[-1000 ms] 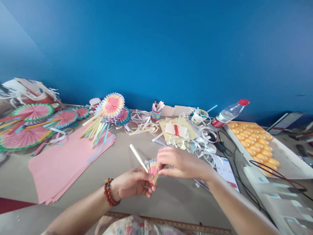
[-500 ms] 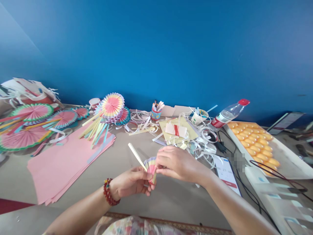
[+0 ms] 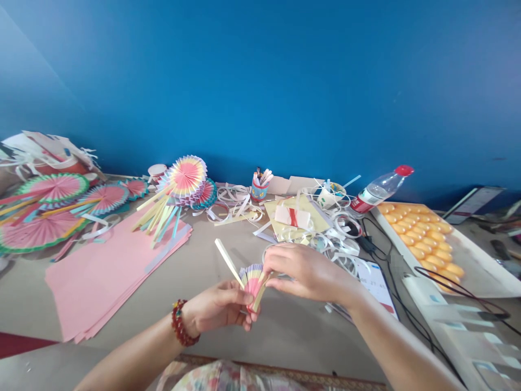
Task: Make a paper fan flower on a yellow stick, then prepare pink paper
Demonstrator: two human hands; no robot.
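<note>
We note our left hand (image 3: 222, 307) with its grip clamped on the base of a small paper fan (image 3: 253, 277), thumb on top, held just above the counter (image 3: 309, 339) in front of us. The fan is partly spread: pink pleats, then yellow, violet edge. A pale yellow strip (image 3: 228, 260) slants up and left from its left side. Our right hand (image 3: 303, 271) has its grip pinched on the fan's right edge; we cannot see the full contact behind the fingers. Pink sheets (image 3: 109, 271) lie left; a bottle (image 3: 376, 190) leans at far right.
</note>
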